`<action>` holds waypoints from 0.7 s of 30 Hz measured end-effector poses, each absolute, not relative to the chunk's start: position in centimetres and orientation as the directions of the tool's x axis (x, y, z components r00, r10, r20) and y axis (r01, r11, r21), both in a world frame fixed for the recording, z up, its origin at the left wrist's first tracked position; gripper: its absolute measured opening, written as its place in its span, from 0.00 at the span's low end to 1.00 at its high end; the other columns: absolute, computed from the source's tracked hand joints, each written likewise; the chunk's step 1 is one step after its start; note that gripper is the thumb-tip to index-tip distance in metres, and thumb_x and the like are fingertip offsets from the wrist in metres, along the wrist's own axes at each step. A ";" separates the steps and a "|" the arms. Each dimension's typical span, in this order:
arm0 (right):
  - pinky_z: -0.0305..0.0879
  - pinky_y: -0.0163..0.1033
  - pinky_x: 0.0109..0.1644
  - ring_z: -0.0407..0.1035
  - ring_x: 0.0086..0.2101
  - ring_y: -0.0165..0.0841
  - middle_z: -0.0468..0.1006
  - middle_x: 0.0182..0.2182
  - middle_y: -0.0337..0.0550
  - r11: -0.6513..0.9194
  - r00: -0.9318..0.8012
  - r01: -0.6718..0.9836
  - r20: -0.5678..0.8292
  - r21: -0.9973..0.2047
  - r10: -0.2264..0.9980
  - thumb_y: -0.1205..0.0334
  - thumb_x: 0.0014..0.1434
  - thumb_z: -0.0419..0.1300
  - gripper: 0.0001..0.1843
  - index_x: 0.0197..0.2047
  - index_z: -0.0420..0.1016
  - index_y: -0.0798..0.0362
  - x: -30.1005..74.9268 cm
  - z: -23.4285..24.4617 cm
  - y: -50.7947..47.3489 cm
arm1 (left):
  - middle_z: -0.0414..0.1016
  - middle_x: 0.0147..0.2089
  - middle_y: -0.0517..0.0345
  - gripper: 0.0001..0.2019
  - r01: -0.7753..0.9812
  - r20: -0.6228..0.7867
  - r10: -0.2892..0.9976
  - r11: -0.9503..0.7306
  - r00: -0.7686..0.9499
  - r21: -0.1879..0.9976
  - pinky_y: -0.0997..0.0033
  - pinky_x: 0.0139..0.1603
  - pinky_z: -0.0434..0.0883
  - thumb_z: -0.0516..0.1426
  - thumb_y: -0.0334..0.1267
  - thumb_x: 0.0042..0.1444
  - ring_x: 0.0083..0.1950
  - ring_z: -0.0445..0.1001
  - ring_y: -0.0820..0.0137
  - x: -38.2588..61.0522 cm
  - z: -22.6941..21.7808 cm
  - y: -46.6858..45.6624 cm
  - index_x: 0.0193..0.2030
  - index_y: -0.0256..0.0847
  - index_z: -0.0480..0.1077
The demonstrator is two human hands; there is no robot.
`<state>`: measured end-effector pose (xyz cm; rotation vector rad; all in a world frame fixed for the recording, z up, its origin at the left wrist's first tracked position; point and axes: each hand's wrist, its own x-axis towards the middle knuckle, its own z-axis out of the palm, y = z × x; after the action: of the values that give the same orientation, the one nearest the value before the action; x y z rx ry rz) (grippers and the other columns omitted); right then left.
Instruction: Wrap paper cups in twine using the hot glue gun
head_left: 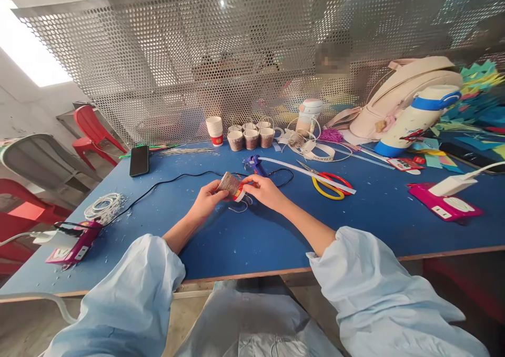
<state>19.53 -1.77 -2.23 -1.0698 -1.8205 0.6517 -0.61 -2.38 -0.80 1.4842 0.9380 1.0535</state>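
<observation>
Far out at eight o'clock from the hands, a pink power strip [74, 247] lies near the edge of the blue counter [244, 241]. A coil of white wire [104, 205] sits just beyond it, and a black phone [139, 160] lies at ten o'clock.

The left hand [205, 198] is curled closed, thumb and fingers gripping the wide end of a paper cup [231, 185]. The cup is turned on its side over the counter, between the two hands. It sits at three o'clock of the left hand and nine o'clock of the right hand [265, 191], touching both. Its wall is covered in a grey-brown ribbed wrap, and the narrow end shows bare white with a red mark. The right hand is closed too, its fingertips pinching that red-and-white end. A thin loose strand [240, 208] lies on the counter at six o'clock of the cup.

At twelve o'clock, near the perforated screen [165, 57], stand a stack of plain cups [215, 130] and three wrapped cups [251, 137]. A blue glue gun [254, 163] lies at one o'clock, just beyond the right hand. Scissors [330, 184] with red and yellow handles lie at three o'clock, well apart from it.
</observation>
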 end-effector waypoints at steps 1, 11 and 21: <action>0.70 0.34 0.31 0.72 0.27 0.28 0.77 0.33 0.40 0.492 -0.239 0.398 0.430 -0.775 0.871 0.61 0.57 0.58 0.06 0.37 0.74 0.54 19.5 -2.3 -1.8 | 0.75 0.32 0.59 0.09 0.026 0.133 0.944 -0.148 0.301 0.989 0.70 0.38 0.70 0.59 0.36 0.46 0.34 0.72 0.71 -0.6 -0.8 -2.3 0.35 0.36 0.72; 0.69 0.43 0.47 0.72 0.38 0.34 0.75 0.41 0.45 0.642 -0.302 0.465 0.572 -0.610 0.762 0.67 0.56 0.59 0.06 0.39 0.73 0.51 19.2 -2.2 -2.9 | 0.75 0.34 0.58 0.15 0.039 0.095 0.937 -0.114 0.335 0.993 0.70 0.32 0.72 0.55 0.29 0.40 0.34 0.71 0.69 -0.1 -0.8 -2.7 0.39 0.35 0.71; 0.69 0.38 0.41 0.70 0.33 0.31 0.74 0.36 0.43 0.684 -0.314 0.511 0.627 -0.521 0.713 0.67 0.61 0.55 0.05 0.34 0.69 0.51 19.1 -2.0 -3.2 | 0.74 0.32 0.58 0.14 0.060 0.076 0.932 -0.103 0.353 0.993 0.71 0.33 0.69 0.57 0.31 0.44 0.32 0.70 0.71 0.0 -0.7 -2.9 0.40 0.34 0.71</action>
<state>19.14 -3.23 -2.03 -0.9445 -1.9890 0.2815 -0.04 -2.93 -0.73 1.4806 0.9488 0.9647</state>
